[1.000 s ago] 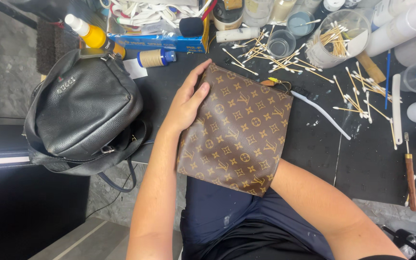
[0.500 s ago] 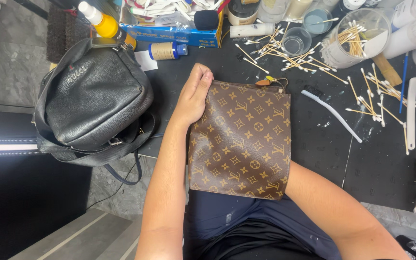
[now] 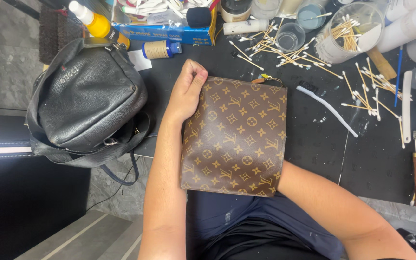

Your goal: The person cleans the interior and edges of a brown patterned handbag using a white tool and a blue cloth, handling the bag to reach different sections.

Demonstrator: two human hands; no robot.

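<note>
We've got our left hand [image 3: 187, 91] curled round the brown patterned pouch's [image 3: 234, 137] top corner, right hand hidden under it so can't tell, probably inspecting, flipping next.

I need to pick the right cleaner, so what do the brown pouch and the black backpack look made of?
Pouch: seemingly coated canvas, smooth with a low sheen and printed tan motifs; left hand grips its edge. Backpack: likely pebbled leather or a faux version, grainy surface with soft folds and scuffed edges.
</note>
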